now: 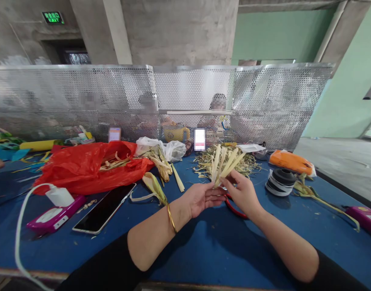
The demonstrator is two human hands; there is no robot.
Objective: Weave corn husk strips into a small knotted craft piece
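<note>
Pale corn husk strips (228, 161) fan upward between my hands above the blue table. The thumb and fingers of my left hand (200, 199) close around their lower ends, palm turned up and a gold bangle on the wrist. Pressed against the same strips from the right, my right hand (243, 192) pinches them near the base; its fingertips are partly hidden. Beneath the hands lies a red looped handle (237, 211), largely covered. Behind the strips spreads a heap of shredded husk (202, 158). A loose husk piece (178, 178) lies to the left.
A red plastic bag (79, 167) holds husks at left, near a phone (105, 208) and a purple power strip (56, 214). Rightward are a black-and-white spool (280, 182) and an orange packet (291, 161). A perforated metal screen (194, 91) borders the back; people sit behind it.
</note>
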